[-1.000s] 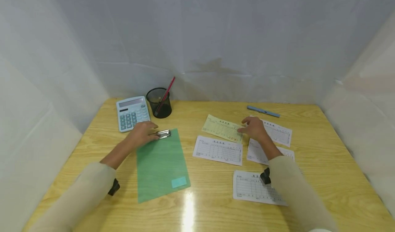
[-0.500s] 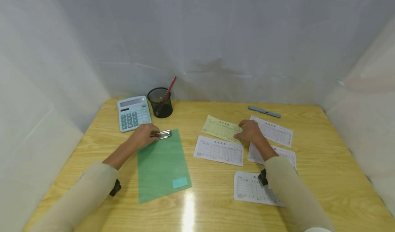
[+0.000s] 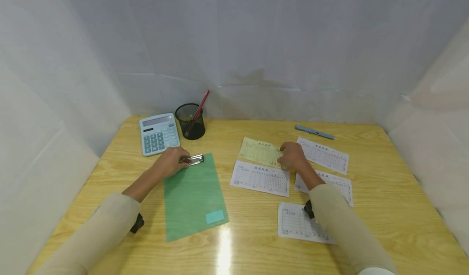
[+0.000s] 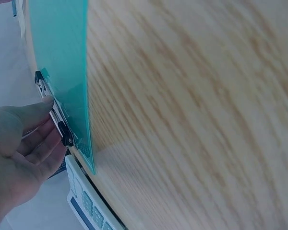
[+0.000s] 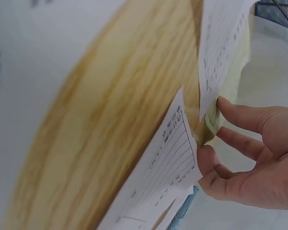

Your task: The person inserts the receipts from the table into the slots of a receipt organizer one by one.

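Note:
A green translucent clipboard point(image 3: 194, 197) with a metal clip point(image 3: 193, 160) lies left of centre. My left hand point(image 3: 171, 161) holds that clip at the board's top edge; in the left wrist view the thumb point(image 4: 43, 108) presses it from one side with the fingers behind. My right hand point(image 3: 292, 156) pinches the right end of a yellow printed slip point(image 3: 259, 151). In the right wrist view the slip's edge point(image 5: 212, 122) bends up between thumb and fingers. A white printed slip point(image 3: 260, 178) lies just below the yellow one.
More white slips lie to the right point(image 3: 324, 155), under the right wrist point(image 3: 338, 185) and nearer the front point(image 3: 300, 224). A blue pen point(image 3: 314, 132) is at the back right. The calculator point(image 3: 159, 133) and black mesh pen cup point(image 3: 195, 130) with a red pencil stand at the back left.
My right hand has closed on the yellow slip's right end, and the slip now buckles slightly. The left hand has settled on the clip, almost still.

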{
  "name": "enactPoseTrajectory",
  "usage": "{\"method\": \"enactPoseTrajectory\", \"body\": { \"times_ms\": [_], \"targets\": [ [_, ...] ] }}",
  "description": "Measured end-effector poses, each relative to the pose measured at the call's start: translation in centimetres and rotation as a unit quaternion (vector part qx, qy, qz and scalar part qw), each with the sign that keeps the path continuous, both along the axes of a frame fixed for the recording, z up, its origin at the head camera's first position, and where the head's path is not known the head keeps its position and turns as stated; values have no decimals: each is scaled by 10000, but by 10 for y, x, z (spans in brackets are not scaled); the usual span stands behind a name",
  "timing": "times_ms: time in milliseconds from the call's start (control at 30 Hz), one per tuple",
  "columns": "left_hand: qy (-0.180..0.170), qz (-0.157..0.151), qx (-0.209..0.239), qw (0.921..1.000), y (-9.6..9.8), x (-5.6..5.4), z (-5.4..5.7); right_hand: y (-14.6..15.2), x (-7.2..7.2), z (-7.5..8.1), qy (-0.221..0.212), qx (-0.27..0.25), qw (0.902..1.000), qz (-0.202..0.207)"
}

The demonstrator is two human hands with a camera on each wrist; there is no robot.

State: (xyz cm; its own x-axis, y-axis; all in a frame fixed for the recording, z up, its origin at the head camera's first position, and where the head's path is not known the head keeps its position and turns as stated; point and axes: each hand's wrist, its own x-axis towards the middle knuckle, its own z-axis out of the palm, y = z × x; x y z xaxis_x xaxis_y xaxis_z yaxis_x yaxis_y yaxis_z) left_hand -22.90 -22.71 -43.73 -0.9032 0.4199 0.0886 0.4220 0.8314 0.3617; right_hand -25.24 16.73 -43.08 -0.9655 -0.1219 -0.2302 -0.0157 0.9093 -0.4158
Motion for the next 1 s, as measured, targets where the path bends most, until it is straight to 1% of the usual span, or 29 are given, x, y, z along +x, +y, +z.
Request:
{"method": "enactPoseTrajectory", "body": {
  "times_ms": [233,433,667,767,933,1000],
  "targets": [
    [-14,55,-40,10000,-1,1,-1,-6,-1,-1,-79,22,10000,-33],
    [42,-19,-50,10000,0,2,-1,-10,-2,3,-80,153,9998,-34],
    [60,-57,-38,10000,1,2,-2,-12,1,0,-96,27,9994,-321],
    [81,-74,-52,9999,1,3,-2,-14,1,0,-53,37,9995,-324],
    [104,-52,-90,9999,2,2,0,-18,-7,3,-175,41,9992,-367],
    [68,-23,-94,9999,2,2,0,-19,-10,3,-175,251,9992,-254]
  ]
}}
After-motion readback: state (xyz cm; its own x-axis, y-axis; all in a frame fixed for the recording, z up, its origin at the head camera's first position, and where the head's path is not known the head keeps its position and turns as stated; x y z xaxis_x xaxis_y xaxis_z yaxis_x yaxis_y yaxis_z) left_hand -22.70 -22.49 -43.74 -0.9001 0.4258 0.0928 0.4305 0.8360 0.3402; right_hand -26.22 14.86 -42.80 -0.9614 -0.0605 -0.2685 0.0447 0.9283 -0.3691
